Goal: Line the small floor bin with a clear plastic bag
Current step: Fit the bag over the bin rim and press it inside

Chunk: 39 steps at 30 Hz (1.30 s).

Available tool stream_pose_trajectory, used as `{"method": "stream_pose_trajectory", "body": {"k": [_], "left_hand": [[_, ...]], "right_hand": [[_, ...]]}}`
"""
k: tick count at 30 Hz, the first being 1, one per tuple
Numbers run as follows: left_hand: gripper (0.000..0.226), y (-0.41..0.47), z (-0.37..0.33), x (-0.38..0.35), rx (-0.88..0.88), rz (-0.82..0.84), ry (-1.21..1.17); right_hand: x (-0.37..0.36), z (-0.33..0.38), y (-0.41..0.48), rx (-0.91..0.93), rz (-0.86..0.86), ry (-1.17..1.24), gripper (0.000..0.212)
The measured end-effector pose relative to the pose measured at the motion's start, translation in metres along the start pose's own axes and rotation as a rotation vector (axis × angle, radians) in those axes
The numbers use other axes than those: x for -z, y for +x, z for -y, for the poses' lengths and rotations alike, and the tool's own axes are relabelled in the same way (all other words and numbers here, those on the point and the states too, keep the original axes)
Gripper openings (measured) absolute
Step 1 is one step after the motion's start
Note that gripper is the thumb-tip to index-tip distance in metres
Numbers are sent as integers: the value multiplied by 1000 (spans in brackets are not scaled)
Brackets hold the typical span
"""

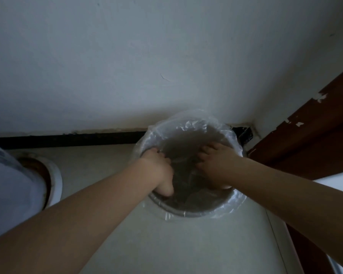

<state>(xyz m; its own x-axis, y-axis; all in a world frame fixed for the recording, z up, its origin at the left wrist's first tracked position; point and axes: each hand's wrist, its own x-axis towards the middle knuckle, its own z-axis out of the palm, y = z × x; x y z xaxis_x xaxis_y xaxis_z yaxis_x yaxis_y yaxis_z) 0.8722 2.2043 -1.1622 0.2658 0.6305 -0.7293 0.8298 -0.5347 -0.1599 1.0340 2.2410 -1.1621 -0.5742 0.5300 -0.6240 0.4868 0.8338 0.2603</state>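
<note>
Clear plastic of the bag (188,128) is draped over the rim of the round bin (188,213), which stands on the pale floor (166,244) against the white wall (147,56), near a brown door (309,139). Both hands reach down inside the bin. The left hand (159,165) is curled, its fingers gripping a fold of bag near the left rim. The right hand (216,163) lies spread with loose fingers, pressing the bag against the inner right side. A black skirting strip (67,139) runs along the wall's foot.
</note>
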Motion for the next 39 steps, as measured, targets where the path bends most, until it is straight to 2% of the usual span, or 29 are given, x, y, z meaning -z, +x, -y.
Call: {"method": "stream_pose_trajectory", "body": {"k": [5, 8, 12, 15, 17, 19, 22, 25, 33, 36, 39], "left_hand": [[79, 9, -6, -9, -21, 9, 6], [75, 7, -6, -6, -58, -73, -53], [59, -6, -1, 4, -102, -342, -149], [48, -22, 9, 4, -106, -598, -188], [40, -32, 17, 0, -62, -830, -173], [42, -38, 23, -7, 13, -998, -211], [61, -37, 26, -16, 93, -961, -302], [76, -28, 31, -21, 105, -877, -439], [85, -16, 37, -23, 88, -800, -495], [80, -24, 31, -24, 148, -932, -536], [73, -40, 16, -39, 191, -1125, -739]], "right_hand": [[-5, 6, 6, -8, 63, -48, 63], [-3, 6, 7, 6, 30, 7, 62], [3, 4, 0, 44, -147, 137, 51], [9, -1, -13, 45, -370, 198, 39], [11, -8, -25, -5, -538, 228, 43], [10, -16, -34, -115, -681, 297, 57], [5, -26, -36, -233, -686, 424, 65], [-4, -31, -27, -253, -631, 570, 69], [-13, -35, -22, -258, -556, 976, 74], [-11, -34, -34, -281, -654, 1049, 74], [-17, -22, -58, -297, -797, 1046, 69]]}}
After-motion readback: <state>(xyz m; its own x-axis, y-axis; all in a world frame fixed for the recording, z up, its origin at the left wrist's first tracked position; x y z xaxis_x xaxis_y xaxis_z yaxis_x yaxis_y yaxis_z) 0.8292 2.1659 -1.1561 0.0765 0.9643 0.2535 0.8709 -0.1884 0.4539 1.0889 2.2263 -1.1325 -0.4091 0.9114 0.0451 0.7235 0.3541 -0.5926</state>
